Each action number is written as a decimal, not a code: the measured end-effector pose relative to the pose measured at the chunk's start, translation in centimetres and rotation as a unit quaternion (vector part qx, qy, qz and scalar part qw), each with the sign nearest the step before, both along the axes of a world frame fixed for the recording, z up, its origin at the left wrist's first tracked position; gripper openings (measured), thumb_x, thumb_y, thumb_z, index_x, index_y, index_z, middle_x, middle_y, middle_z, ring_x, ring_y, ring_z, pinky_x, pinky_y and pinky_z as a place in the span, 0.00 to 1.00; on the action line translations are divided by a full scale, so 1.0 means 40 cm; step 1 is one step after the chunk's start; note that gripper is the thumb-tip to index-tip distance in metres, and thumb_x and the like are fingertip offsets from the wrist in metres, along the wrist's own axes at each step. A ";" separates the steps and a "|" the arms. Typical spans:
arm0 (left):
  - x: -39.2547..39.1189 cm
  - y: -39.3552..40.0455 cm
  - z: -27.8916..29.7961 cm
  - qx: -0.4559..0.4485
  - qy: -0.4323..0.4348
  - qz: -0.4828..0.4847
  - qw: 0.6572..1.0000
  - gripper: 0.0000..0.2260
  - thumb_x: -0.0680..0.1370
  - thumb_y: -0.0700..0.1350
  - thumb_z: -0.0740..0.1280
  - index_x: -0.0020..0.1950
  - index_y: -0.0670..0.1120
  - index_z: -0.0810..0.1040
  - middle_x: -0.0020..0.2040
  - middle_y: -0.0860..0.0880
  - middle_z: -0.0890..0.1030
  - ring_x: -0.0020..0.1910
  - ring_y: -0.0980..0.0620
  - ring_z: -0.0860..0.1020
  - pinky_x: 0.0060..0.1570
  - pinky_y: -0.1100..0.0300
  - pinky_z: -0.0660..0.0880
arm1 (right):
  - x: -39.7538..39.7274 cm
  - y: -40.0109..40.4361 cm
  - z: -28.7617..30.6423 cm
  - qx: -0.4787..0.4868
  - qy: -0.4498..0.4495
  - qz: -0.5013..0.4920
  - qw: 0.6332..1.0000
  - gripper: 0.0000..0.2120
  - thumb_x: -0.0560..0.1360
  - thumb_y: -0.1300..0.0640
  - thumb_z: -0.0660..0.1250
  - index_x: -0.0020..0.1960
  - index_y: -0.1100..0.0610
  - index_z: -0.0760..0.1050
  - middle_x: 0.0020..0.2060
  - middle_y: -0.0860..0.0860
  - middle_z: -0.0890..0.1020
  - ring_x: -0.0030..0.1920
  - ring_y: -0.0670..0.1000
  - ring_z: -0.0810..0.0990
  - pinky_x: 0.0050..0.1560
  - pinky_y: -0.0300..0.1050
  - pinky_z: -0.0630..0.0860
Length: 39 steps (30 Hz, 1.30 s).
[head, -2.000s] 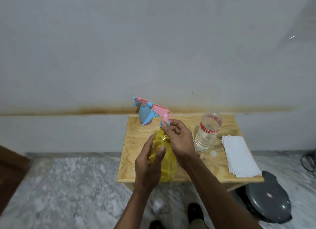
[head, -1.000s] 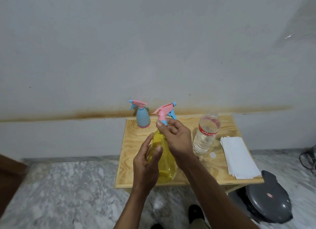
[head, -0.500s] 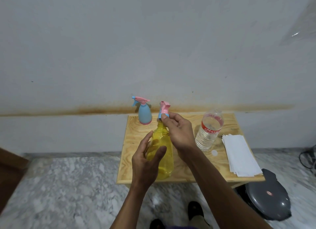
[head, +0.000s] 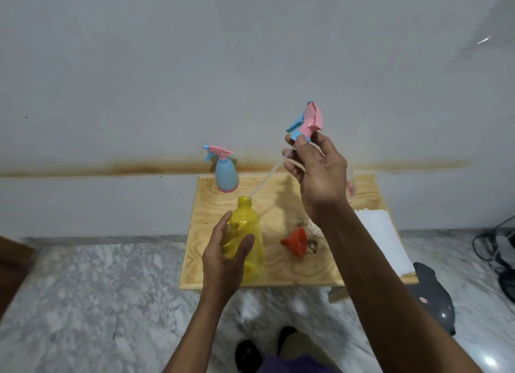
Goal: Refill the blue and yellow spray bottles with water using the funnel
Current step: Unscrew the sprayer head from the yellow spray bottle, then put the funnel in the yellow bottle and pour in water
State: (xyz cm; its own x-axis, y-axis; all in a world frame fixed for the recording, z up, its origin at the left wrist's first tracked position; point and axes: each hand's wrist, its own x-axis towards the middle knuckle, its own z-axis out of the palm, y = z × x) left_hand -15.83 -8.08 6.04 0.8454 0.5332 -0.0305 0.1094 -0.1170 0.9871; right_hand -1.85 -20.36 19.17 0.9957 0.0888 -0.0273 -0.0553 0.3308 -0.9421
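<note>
the yellow spray bottle [head: 248,241], uncapped, is gripped round its body by the left hand [head: 223,258] on the wooden table [head: 278,272]. the orange funnel [head: 296,241] lies beside it. the spray head [head: 308,122] is pinched aloft by the right hand [head: 317,174], its tube tip at the bottle's mouth. the blue spray bottle [head: 226,174] stands capped at the far edge.

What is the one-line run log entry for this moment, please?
step: sprayer off | left hand: holds yellow bottle | right hand: lifts spray head | funnel: on table
</note>
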 end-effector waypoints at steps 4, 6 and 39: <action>0.001 -0.009 -0.001 -0.010 0.015 0.028 0.999 0.30 0.76 0.49 0.73 0.76 0.58 0.68 0.66 0.55 0.78 0.63 0.63 0.77 0.59 0.62 0.79 | 0.034 -0.022 0.000 0.025 -0.016 -0.023 0.999 0.07 0.81 0.59 0.64 0.59 0.54 0.76 0.46 0.50 0.85 0.46 0.49 0.82 0.49 0.47 0.79; 0.000 -0.011 -0.001 -0.016 0.021 0.044 0.999 0.31 0.75 0.49 0.73 0.77 0.58 0.68 0.67 0.56 0.77 0.64 0.64 0.76 0.62 0.56 0.78 | 0.049 -0.033 -0.006 0.031 -0.022 -0.031 0.999 0.06 0.81 0.60 0.65 0.57 0.54 0.76 0.43 0.49 0.84 0.45 0.49 0.82 0.48 0.47 0.78; 0.049 0.117 -0.200 0.041 0.090 0.051 0.994 0.29 0.79 0.49 0.72 0.77 0.57 0.63 0.71 0.54 0.73 0.69 0.54 0.73 0.66 0.43 0.75 | -0.023 0.084 -0.730 -0.662 -0.033 0.238 0.710 0.17 0.78 0.52 0.62 0.66 0.50 0.73 0.62 0.53 0.79 0.58 0.57 0.80 0.54 0.54 0.78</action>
State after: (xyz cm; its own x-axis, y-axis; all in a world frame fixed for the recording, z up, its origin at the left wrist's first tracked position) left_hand -13.87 -3.38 -1.95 0.7716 0.6229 -0.1291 0.2982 -0.1748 0.9384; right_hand -2.75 -16.99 -10.04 0.8648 0.3555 -0.3545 0.1949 -0.8885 -0.4154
